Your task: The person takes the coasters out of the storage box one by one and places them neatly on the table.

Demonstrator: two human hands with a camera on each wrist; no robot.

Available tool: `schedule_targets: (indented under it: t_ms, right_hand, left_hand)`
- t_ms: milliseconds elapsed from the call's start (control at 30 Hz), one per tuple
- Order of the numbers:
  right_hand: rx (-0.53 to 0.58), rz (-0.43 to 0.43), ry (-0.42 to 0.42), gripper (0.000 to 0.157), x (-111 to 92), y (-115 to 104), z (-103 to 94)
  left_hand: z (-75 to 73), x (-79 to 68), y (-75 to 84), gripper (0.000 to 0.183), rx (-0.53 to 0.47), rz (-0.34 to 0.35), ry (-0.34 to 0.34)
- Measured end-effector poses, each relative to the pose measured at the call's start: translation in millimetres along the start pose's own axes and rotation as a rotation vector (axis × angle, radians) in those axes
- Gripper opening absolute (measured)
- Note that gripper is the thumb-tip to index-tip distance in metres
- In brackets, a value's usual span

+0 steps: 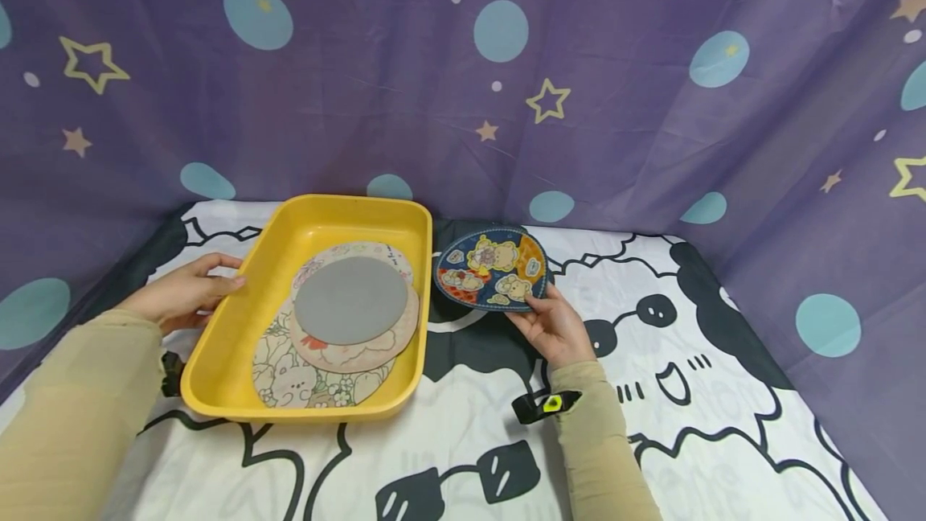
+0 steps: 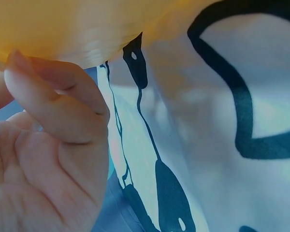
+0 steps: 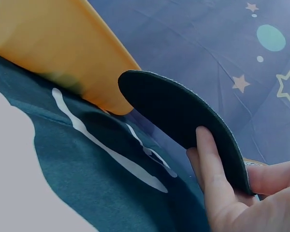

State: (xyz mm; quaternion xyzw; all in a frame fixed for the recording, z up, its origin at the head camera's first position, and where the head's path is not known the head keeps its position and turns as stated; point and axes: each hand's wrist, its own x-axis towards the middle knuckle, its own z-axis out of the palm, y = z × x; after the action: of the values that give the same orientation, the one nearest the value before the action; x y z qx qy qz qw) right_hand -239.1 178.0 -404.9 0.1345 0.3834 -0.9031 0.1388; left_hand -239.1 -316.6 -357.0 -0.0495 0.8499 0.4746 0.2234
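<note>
One dark-blue oval mat (image 1: 492, 268) is being pinched at its near right edge by the right hand (image 1: 553, 326), thumb above and fingers beneath, its body extending forward and leftward from the grip, just right of the yellow tray (image 1: 304, 413). The left hand (image 1: 190, 293) is gripping the tray's left rim; inside, a grey oval mat (image 1: 351, 300) is lying atop patterned mats (image 1: 292, 380).

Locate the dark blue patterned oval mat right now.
In the head view, the dark blue patterned oval mat is near centre, pinched by the right hand above the cloth, just right of the yellow tray.
</note>
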Motion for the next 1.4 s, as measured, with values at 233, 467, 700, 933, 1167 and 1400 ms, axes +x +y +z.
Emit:
schedule_targets:
  t_ms: [233,467,700,933,1167,1400]
  right_hand:
    - [-0.035,0.014,0.023,0.061,3.3,4.9,0.2]
    - [-0.042,0.023,0.045,0.061,5.1,8.4,0.5]
    - [-0.058,0.027,0.053,0.060,6.7,10.3,-0.8]
    - [-0.070,0.032,0.055,0.060,8.1,14.5,-1.8]
    - [-0.103,0.026,0.054,0.059,8.9,16.0,-1.8]
    - [-0.114,0.022,0.059,0.058,9.6,16.9,-2.3]
  left_hand:
    - [-1.0,1.4,-1.2,0.070,-0.006,-0.009,-0.004]
    - [-2.0,2.7,-2.7,0.071,-0.017,-0.002,-0.012]
    - [-1.0,3.2,-3.7,0.071,-0.019,-0.007,-0.006]
    - [-0.4,2.8,-3.1,0.071,-0.015,-0.002,-0.007]
    - [-1.3,2.7,-2.2,0.071,-0.008,-0.007,-0.010]
    - [-1.0,3.5,-2.8,0.072,-0.013,-0.008,-0.009]
